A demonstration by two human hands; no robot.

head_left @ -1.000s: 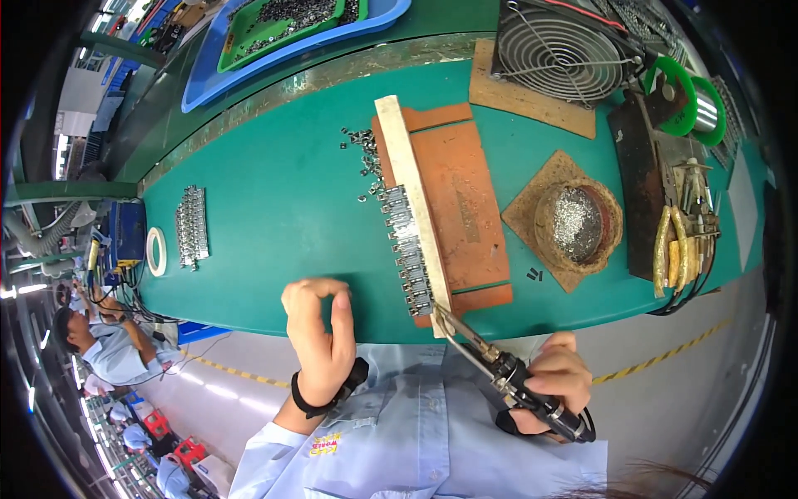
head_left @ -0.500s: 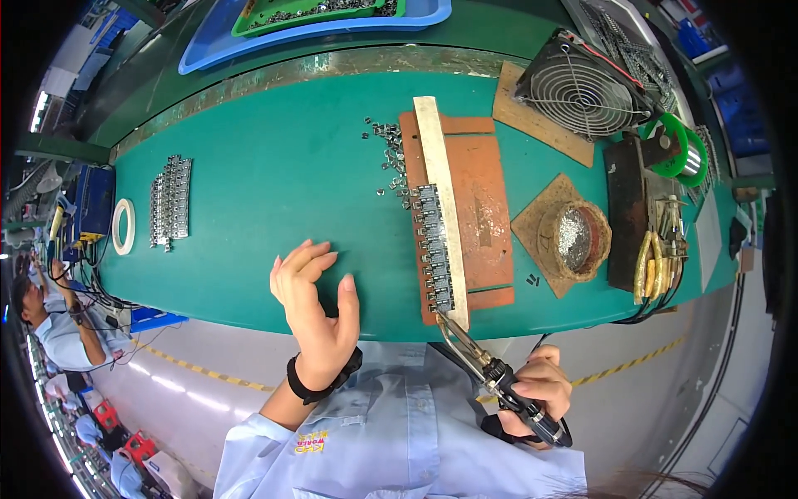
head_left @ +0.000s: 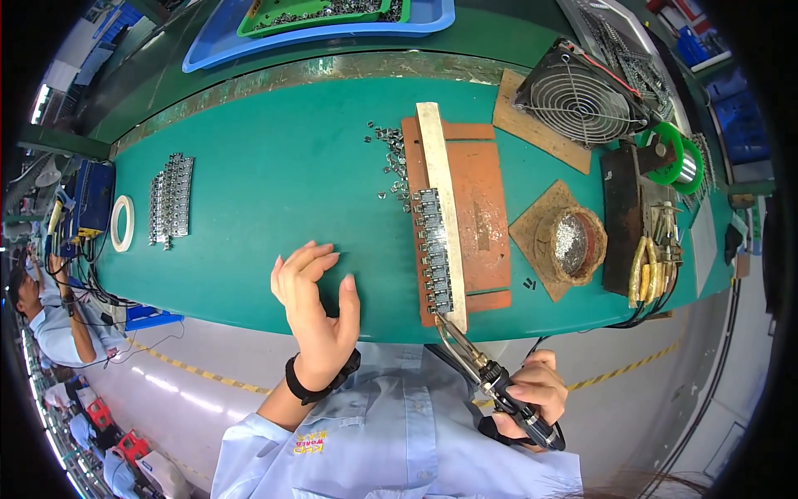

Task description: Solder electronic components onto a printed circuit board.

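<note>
My right hand [head_left: 536, 399] grips a soldering iron [head_left: 507, 391] with a black handle. Its metal tip meets the near end of a row of small dark electronic parts [head_left: 434, 249]. That row lies along a pale wooden strip [head_left: 438, 166] on a reddish-brown board [head_left: 482, 208]. My left hand [head_left: 314, 295] hovers over the green mat [head_left: 249, 208], left of the board, with fingers apart and nothing in them; a black band circles its wrist. Loose small metal pieces [head_left: 391, 158] are scattered along the board's left edge.
Right of the board stand a round solder-filled bowl [head_left: 573, 241], a fan [head_left: 582, 100], a green solder spool [head_left: 682, 158] and yellow-wrapped tools [head_left: 644, 270]. At left lie a tape roll [head_left: 122, 223] and a block of finished-looking parts [head_left: 170, 200]. Blue and green trays [head_left: 332, 29] are at the back.
The view has shifted slightly, so the bench items sit a little differently in the picture. Both hands and the soldering iron hold nearly the same pose, with the tip still at the row's near end.
</note>
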